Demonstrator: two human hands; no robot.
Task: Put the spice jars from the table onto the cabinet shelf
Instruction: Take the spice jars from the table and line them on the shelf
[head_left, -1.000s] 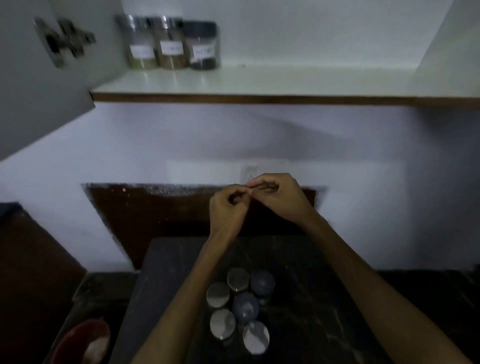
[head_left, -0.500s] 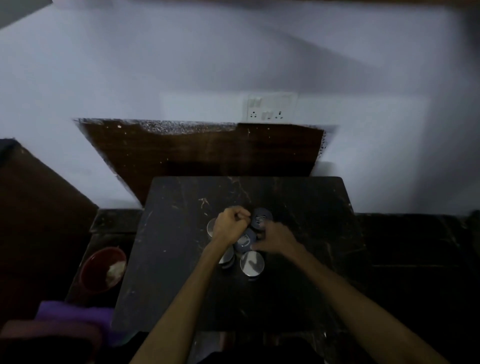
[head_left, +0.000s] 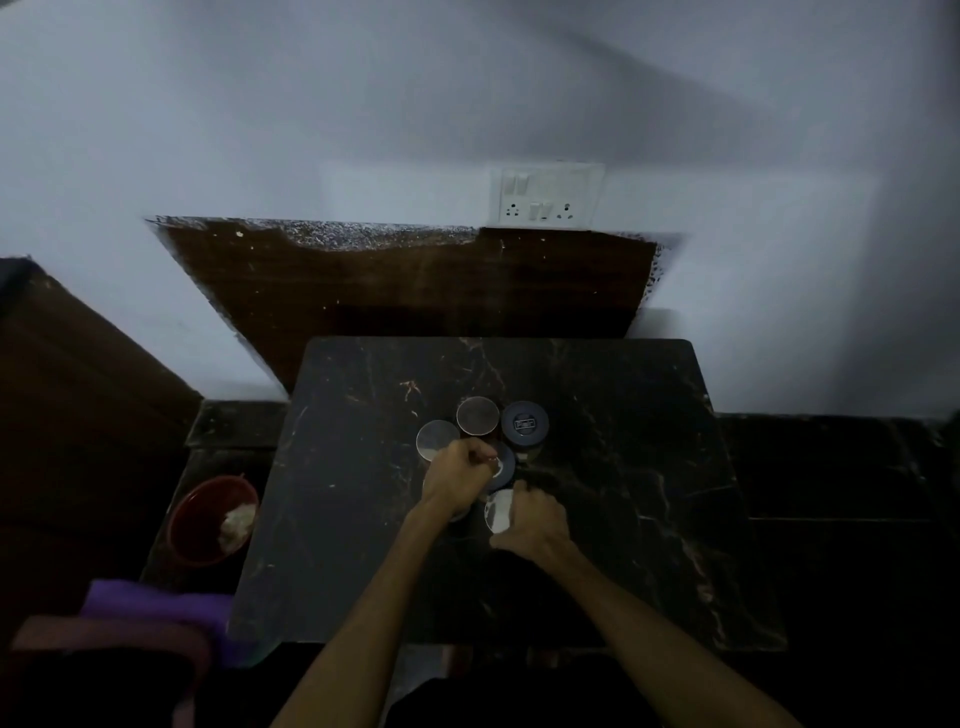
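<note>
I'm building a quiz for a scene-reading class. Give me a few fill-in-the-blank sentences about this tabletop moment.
1. The spice jars stand clustered on a dark ____ table.
2. The right hand curls around a jar with a ____ lid.
3. The bowl left of the table is ____ in colour.
4. On the wall behind, the socket plate is ____.

Missing words: marble; silver; red; white

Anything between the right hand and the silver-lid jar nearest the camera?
No. The right hand is already at that jar, fingers curled at its side. The left hand is over neighbouring jars, not between them.
</note>
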